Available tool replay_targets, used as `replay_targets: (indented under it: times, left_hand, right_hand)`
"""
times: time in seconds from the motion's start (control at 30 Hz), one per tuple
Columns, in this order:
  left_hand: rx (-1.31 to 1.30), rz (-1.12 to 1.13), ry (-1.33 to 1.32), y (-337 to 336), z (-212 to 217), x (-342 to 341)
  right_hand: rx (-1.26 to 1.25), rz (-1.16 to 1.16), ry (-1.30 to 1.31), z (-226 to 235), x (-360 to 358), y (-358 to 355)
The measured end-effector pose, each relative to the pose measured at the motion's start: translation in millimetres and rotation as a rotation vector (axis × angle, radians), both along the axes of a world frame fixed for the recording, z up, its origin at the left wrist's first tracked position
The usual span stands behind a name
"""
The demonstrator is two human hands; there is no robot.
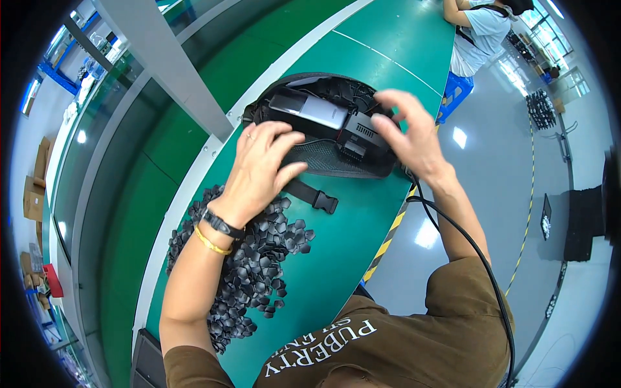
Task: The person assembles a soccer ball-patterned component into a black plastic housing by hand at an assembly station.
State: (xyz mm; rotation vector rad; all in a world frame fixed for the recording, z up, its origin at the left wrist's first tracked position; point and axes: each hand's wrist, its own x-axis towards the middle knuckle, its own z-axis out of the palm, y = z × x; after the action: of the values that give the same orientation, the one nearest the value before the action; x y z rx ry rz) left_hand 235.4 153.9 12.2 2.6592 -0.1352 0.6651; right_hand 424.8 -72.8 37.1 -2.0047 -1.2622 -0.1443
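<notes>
A black pouch (323, 167) with a mesh pocket lies unzipped on the green bench. Inside it sit a grey-and-black box-shaped device (323, 113) and a smaller black module with slots (363, 132). My left hand (262, 158) is over the pouch's near left edge, fingers apart, with nothing seen in it. At the pouch's right end hovers my right hand (412, 132), thumb and fingers spread beside the black module. Whether either hand touches the pouch is hard to tell. A strap with a black buckle (325, 202) sticks out from the pouch's near side.
Many small black five-sided pieces (255, 265) are heaped under and beside my left forearm. A black cable (469, 242) runs from the pouch's right end past my right arm. A grey post (171, 64) stands at the bench's far left. Another person (482, 32) sits at the far right.
</notes>
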Motion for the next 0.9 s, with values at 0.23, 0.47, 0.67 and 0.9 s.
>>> replay_targets:
  times: [0.23, 0.47, 0.67, 0.9]
  left_hand:
    - [0.215, -0.018, 0.031, -4.3, -19.3, -1.4]
    - [0.224, 0.011, -0.198, 0.8, 7.5, 34.5]
    - [0.239, 0.032, -0.285, 7.7, 31.9, 51.4]
    - [0.269, 0.038, -0.159, 3.1, 30.8, 46.0]
  right_hand:
    - [-0.153, -0.176, -0.222, -2.6, 24.3, 30.1]
    - [-0.137, -0.085, -0.157, -5.9, 43.2, 39.0]
    - [-0.056, 0.0, 0.14, 20.8, 21.9, 36.6]
    - [-0.126, 0.044, 0.336, 25.8, -2.7, 34.2]
